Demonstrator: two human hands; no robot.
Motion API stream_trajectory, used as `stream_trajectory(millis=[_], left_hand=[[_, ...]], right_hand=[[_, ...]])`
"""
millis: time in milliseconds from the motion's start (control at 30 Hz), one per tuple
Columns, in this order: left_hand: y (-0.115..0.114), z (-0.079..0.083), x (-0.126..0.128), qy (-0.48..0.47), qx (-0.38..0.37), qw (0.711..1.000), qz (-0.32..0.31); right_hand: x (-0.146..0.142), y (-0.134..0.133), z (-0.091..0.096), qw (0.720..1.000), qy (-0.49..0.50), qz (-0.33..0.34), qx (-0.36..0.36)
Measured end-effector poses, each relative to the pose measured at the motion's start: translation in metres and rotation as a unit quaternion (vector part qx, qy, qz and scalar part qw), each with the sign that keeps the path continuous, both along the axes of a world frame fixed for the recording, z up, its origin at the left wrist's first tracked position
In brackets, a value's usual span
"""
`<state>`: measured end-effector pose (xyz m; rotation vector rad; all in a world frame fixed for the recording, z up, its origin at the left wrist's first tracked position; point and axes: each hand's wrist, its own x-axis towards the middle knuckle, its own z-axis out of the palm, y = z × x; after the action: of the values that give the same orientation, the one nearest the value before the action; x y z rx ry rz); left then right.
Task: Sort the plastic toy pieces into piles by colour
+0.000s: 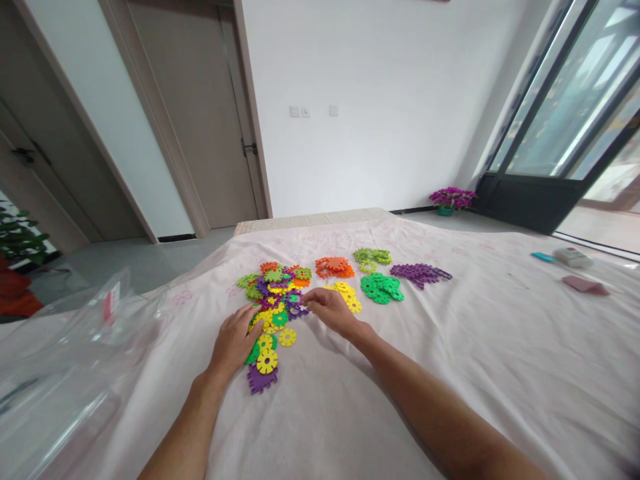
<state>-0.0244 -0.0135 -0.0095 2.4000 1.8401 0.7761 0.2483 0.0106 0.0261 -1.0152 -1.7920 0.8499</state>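
A mixed heap of flat plastic gear pieces (pixel 274 293) in yellow, green, purple and orange lies on the pink sheet (pixel 450 373). My left hand (pixel 234 340) rests palm down on the heap's near edge, fingers spread over yellow and green pieces. My right hand (pixel 327 308) pinches at the heap's right edge, fingers curled on a small purple piece. Sorted piles lie beyond: orange (pixel 334 267), light green (pixel 373 256), dark green (pixel 382 288), purple (pixel 419 273) and yellow (pixel 350 297). A purple piece (pixel 261 379) lies nearest me.
A clear plastic bag (pixel 75 333) lies at the left of the bed. Small items, a teal one (pixel 543 257) and a pink one (pixel 584 285), lie at the far right. Doors, a white wall, a purple flower pot (pixel 451 199) and a glass sliding door stand beyond.
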Motion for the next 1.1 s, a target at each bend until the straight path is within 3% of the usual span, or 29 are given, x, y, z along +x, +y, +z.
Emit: stream_trajectory(millis=[167, 333, 433, 567, 700, 1100], left_hand=[[0.001, -0.001, 0.000, -0.008, 0.006, 1.000, 0.000], [0.001, -0.001, 0.000, -0.006, 0.014, 1.000, -0.005], [0.000, 0.000, 0.001, 0.000, 0.011, 1.000, -0.004], [-0.001, 0.002, 0.002, 0.003, 0.006, 1.000, -0.002], [-0.001, 0.002, 0.002, 0.005, 0.006, 1.000, 0.000], [-0.001, 0.003, 0.002, -0.008, 0.002, 1.000, -0.002]], right_hand=[[-0.014, -0.023, 0.001, 0.980, -0.168, 0.066, 0.081], [-0.021, -0.034, 0.005, 0.926, -0.304, 0.130, 0.182], [-0.023, -0.036, 0.006, 0.898, -0.355, 0.129, 0.227], [-0.027, -0.038, 0.008, 0.881, -0.390, 0.116, 0.241], [-0.029, -0.039, 0.007, 0.877, -0.396, 0.109, 0.249], [-0.017, -0.026, -0.006, 0.910, -0.340, 0.067, 0.229]])
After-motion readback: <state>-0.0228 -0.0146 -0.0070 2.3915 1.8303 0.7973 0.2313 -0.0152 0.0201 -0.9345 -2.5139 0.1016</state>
